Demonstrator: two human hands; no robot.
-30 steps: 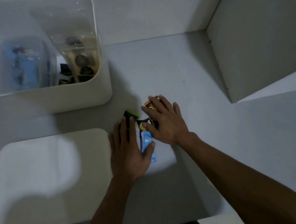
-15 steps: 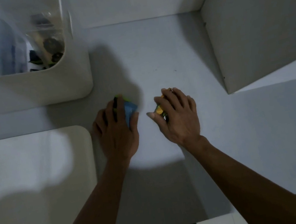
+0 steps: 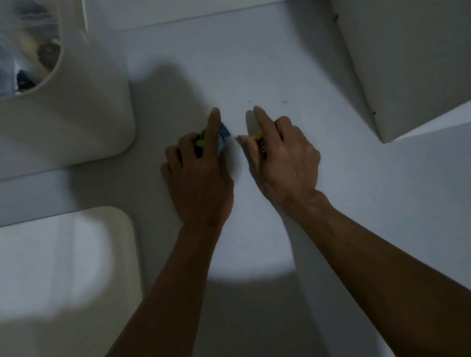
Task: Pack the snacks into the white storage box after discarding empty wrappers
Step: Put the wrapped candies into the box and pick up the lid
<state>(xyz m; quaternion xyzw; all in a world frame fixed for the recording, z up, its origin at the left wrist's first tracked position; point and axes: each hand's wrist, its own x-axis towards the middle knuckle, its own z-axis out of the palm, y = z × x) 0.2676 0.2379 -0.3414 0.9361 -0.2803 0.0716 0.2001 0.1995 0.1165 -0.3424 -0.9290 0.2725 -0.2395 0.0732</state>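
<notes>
My left hand (image 3: 197, 178) is closed around a blue snack packet (image 3: 223, 141) and a dark packet with a green edge, index finger pointing away. Beside it, a small gap apart, my right hand (image 3: 284, 161) grips a small dark and yellow snack packet (image 3: 259, 140), mostly hidden under the fingers. Both hands rest on the white tabletop (image 3: 240, 60). The white storage box (image 3: 44, 128) stands at the upper left, holding clear bags and dark and blue packets.
The box's flat white lid (image 3: 51, 269) lies on the table at the left, below the box. A white cabinet panel (image 3: 420, 25) rises at the upper right. The table's front edge runs along the bottom.
The two hands have split the small pile of packets and drawn apart, each holding its share. The view has shifted, so the box sits further up and left.
</notes>
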